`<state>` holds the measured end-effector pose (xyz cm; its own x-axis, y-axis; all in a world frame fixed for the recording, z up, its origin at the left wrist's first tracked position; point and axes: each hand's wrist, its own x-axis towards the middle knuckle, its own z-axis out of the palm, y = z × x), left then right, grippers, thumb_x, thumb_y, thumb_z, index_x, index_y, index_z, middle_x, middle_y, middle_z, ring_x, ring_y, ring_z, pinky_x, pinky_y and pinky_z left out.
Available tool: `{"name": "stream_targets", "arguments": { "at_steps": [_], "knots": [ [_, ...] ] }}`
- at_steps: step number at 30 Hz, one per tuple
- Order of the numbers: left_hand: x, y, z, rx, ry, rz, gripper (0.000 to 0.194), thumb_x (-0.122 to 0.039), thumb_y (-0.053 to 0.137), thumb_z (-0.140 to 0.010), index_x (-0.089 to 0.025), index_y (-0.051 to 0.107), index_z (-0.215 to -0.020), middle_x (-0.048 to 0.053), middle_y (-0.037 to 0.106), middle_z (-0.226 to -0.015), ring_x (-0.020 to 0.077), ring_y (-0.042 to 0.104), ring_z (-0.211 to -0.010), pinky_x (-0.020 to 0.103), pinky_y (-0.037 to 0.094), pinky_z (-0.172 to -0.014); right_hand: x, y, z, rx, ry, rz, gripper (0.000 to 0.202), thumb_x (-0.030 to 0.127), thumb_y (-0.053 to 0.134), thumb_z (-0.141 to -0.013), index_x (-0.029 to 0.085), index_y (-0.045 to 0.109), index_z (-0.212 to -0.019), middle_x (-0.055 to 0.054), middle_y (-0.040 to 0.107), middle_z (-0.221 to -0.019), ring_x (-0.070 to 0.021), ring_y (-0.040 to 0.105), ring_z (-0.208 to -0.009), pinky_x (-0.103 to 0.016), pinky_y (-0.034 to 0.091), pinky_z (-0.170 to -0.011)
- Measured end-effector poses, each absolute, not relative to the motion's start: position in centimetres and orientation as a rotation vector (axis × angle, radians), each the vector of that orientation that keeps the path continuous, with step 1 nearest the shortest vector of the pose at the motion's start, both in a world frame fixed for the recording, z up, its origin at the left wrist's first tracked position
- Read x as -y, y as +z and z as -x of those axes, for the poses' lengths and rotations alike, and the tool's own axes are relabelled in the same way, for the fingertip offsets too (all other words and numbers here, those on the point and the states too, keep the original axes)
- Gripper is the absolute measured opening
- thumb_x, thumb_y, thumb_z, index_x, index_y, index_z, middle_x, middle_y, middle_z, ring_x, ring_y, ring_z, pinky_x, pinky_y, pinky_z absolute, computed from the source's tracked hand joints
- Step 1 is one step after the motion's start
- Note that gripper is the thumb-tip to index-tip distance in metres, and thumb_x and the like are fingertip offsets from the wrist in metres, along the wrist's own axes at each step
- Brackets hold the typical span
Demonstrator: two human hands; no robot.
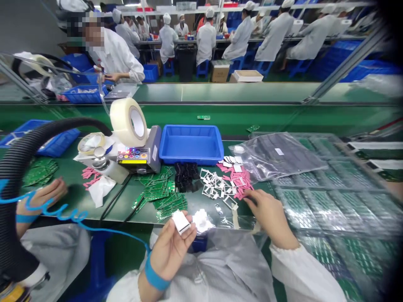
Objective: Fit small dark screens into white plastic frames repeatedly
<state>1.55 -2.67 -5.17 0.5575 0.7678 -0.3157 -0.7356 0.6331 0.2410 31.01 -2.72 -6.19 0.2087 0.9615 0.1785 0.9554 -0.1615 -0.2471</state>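
Note:
My left hand (173,247), with a blue band at the wrist, holds a small white rectangular part (180,222) near the table's front edge. My right hand (264,209) reaches to the pile of pink strips (241,180); its thumb and fingertips meet at the pile's near edge, and what they pinch, if anything, is too small to make out. White frames (212,184) lie left of the pink strips. Black parts (185,176) and green circuit boards (157,186) are spread further left. White round pieces (202,221) sit just right of my left hand.
A blue tray (191,144) stands behind the parts. Left of it are a tape roll (118,121), a device (154,147) and a bottle (110,170). Clear trays (321,201) and a plastic bag (277,155) lie right. A neighbour's hand (47,195) and black hose (9,188) are left.

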Motion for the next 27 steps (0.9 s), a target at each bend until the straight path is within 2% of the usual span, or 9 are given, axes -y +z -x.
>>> {"name": "stream_targets", "arguments": {
  "at_steps": [3,8,11,14,16,18,21,24,27],
  "knots": [
    [2.7,-4.7,-1.8,-0.450,0.921,-0.079,0.023,-0.028,0.063,-0.080,-0.017,0.070,-0.098,0.006,0.076,-0.093,0.0163,0.070,-0.085,0.030,0.051,-0.088,2.4,-7.9,-31.9,1.812,0.028,2.168,0.020,0.028,0.048,-0.081,0.020,0.066,-0.078,-0.006,0.064,-0.076,-0.0202,0.061,-0.067,-0.030,0.039,-0.055],
    [2.4,-4.2,-1.0,-0.502,0.994,-0.071,0.025,-0.032,0.066,-0.077,-0.014,0.070,-0.095,0.007,0.076,-0.088,0.0162,0.070,-0.082,0.031,0.049,-0.087,1.2,-9.1,-33.9,1.878,0.029,2.052,0.026,0.037,0.047,-0.080,0.021,0.062,-0.066,-0.011,0.061,-0.071,-0.0240,0.059,-0.061,-0.036,0.038,-0.053],
    [2.4,-3.8,-0.2,-0.526,1.033,-0.086,0.028,-0.034,0.066,-0.077,-0.015,0.069,-0.097,0.005,0.076,-0.088,0.0157,0.069,-0.081,0.032,0.048,-0.088,1.0,-7.7,-34.5,1.897,0.060,2.023,0.031,0.045,0.043,-0.084,0.024,0.057,-0.066,-0.011,0.061,-0.068,-0.0228,0.056,-0.054,-0.038,0.037,-0.050],
    [2.6,-3.3,0.3,-0.565,1.057,-0.161,0.032,-0.035,0.067,-0.075,-0.015,0.068,-0.100,0.006,0.075,-0.089,0.0167,0.068,-0.081,0.035,0.047,-0.089,2.0,-3.4,-31.6,1.920,0.029,1.852,0.034,0.050,0.038,-0.088,0.024,0.056,-0.074,-0.010,0.063,-0.075,-0.0216,0.057,-0.058,-0.037,0.039,-0.052],
    [2.8,-3.0,0.3,-0.582,1.050,-0.222,0.034,-0.035,0.069,-0.074,-0.015,0.067,-0.101,0.006,0.074,-0.088,0.0177,0.067,-0.080,0.036,0.048,-0.088,2.7,0.0,-27.8,1.965,0.010,1.584,0.024,0.042,0.042,-0.090,0.025,0.057,-0.083,-0.009,0.062,-0.082,-0.0223,0.058,-0.075,-0.037,0.043,-0.064],
    [3.0,-2.7,0.1,-0.587,1.034,-0.277,0.035,-0.036,0.070,-0.072,-0.015,0.068,-0.101,0.007,0.074,-0.088,0.0180,0.067,-0.081,0.035,0.049,-0.085,3.1,2.8,-23.4,2.035,-0.036,1.326,0.016,0.032,0.045,-0.091,0.026,0.056,-0.081,-0.004,0.059,-0.076,-0.0195,0.055,-0.075,-0.039,0.041,-0.074],
    [3.2,-2.2,0.0,-0.580,1.009,-0.344,0.037,-0.037,0.071,-0.070,-0.016,0.068,-0.100,0.006,0.074,-0.087,0.0175,0.066,-0.080,0.032,0.050,-0.081,3.4,4.6,-18.5,2.127,-0.040,1.202,0.016,0.016,0.047,-0.088,0.023,0.057,-0.078,0.000,0.058,-0.073,-0.0169,0.051,-0.076,-0.049,0.029,-0.095],
    [3.3,-1.7,0.0,-0.581,1.001,-0.383,0.035,-0.036,0.072,-0.070,-0.017,0.069,-0.099,0.005,0.074,-0.084,0.0158,0.066,-0.077,0.028,0.049,-0.078,3.2,4.6,-16.8,2.243,-0.065,1.149,0.020,0.009,0.046,-0.086,0.022,0.060,-0.080,0.000,0.060,-0.075,-0.0184,0.050,-0.082,-0.058,0.017,-0.102],
    [3.3,-1.7,0.4,-0.626,1.007,-0.411,0.035,-0.035,0.073,-0.068,-0.016,0.070,-0.097,0.005,0.073,-0.083,0.0145,0.064,-0.077,0.025,0.047,-0.074,2.8,4.5,-16.6,2.371,-0.125,1.103,0.025,0.006,0.042,-0.085,0.022,0.062,-0.081,-0.001,0.060,-0.076,-0.0207,0.050,-0.086,-0.063,0.011,-0.102]
  ]
}}
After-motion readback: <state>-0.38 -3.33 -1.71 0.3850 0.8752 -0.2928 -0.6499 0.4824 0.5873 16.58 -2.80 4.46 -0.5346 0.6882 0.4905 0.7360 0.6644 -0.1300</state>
